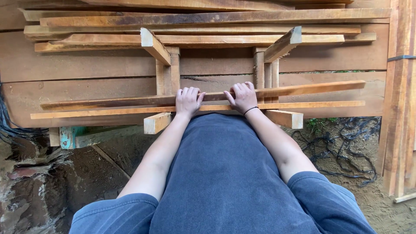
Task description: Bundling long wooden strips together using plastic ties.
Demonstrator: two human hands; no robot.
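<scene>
My left hand (188,101) and my right hand (243,96) both rest palm-down on a long, dark-edged wooden slat (312,89) that lies across two sawhorse-like wooden supports (157,122) (285,118). The fingers of both hands curl over the slat's far edge. Just in front of it, nearer to me, a second thinner, lighter slat (99,112) lies parallel on the same supports. My right wrist wears a dark band. My blue-grey shirt fills the bottom of the view.
More planks (208,18) lie stacked on the supports farther back, against a board wall (86,65). Upright boards (398,108) stand at the right. Dark cables (342,151) lie on the dirt ground at the right; debris lies at the left.
</scene>
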